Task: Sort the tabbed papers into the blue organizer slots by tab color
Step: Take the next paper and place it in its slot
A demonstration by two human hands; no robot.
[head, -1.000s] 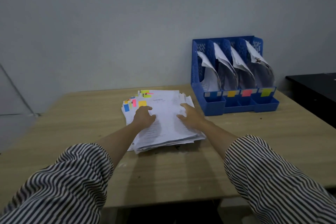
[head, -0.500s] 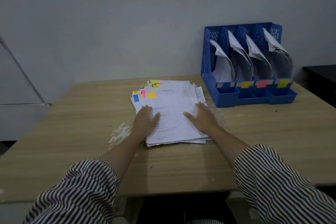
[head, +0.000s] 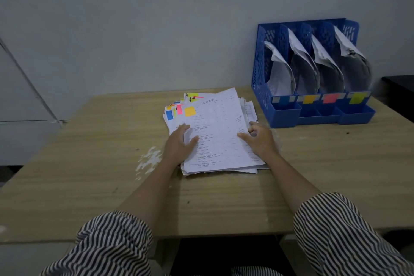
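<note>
A stack of white tabbed papers (head: 220, 141) lies mid-table. The top sheet carries an orange tab (head: 190, 111); blue (head: 169, 115), pink (head: 179, 109) and yellow-green (head: 193, 96) tabs stick out from sheets below. My left hand (head: 179, 147) rests flat on the stack's left edge, thumb spread on the top sheet. My right hand (head: 259, 139) has its thumb on the top sheet and curled fingers at its right edge, pinching it. The sheet's far corner is slightly raised. The blue organizer (head: 259, 67) stands back right, each slot holding curled papers.
The organizer's front labels run blue (head: 282, 99), orange (head: 309, 98), pink (head: 331, 98), yellow (head: 357, 97) from left to right. A white scuffed patch (head: 149, 160) marks the wooden table (head: 89, 163) left of the stack. A dark surface (head: 401, 87) sits at far right.
My right hand's fingers went from flat on the stack to curled at the top sheet's right edge, and the sheet's far corner lifted. The left hand stayed on the left edge.
</note>
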